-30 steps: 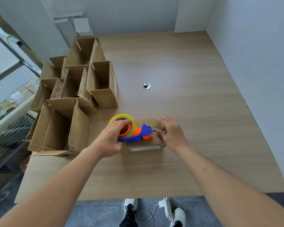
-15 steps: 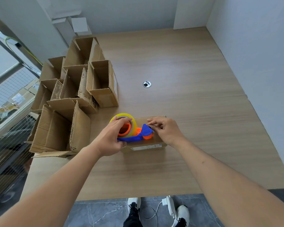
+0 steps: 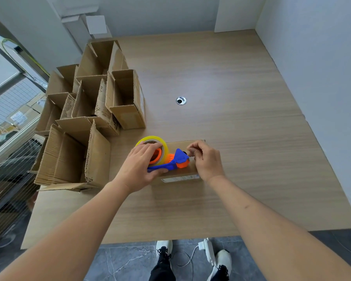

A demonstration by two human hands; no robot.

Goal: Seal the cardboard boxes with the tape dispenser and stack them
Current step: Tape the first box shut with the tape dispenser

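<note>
On the near part of the wood-grain table [image 3: 241, 149] lies a closed cardboard box [image 3: 188, 171], flat-topped, corrugated edge showing, white label on its near side. On top sits the tape dispenser [image 3: 166, 161]: blue plastic frame, orange hub, glossy yellow roll. My left hand [image 3: 139, 169] grips the roll and frame. My right hand [image 3: 206, 159] pinches at the dispenser's front end, fingers curled. Farther left, open cardboard boxes [image 3: 85, 118] stand clustered, flaps raised; their interiors look bare.
</note>
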